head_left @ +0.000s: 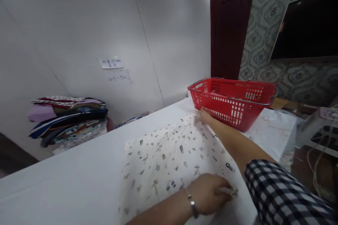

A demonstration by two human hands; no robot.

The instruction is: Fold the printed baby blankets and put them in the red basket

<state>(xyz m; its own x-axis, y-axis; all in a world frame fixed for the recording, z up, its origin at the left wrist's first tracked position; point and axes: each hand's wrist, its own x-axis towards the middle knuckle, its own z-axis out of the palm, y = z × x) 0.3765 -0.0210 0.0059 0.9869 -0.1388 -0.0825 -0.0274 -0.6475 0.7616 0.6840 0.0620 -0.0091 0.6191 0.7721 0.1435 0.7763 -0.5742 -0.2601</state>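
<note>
A white cloth [165, 158] printed with small palm trees and leaf shapes lies spread over the white table. My left hand [212, 193], with a silver bracelet on its wrist, is closed on the cloth's near right part; a pinched bit sticks out past the fingers. Farther off, my right hand [202, 116] grips the cloth's far right corner, just beside the red basket. Its fingers are partly hidden, and the cloth bunches into creases there. My right arm, in a black-and-white checked sleeve, reaches across along the cloth's right side.
A red plastic basket [219, 107] with metal handles stands at the table's far right. Left of the white table [66, 186], folded clothes [71, 119] are stacked against a white wall with paper labels [112, 64]. A dark screen [306, 24] hangs at right, above cables.
</note>
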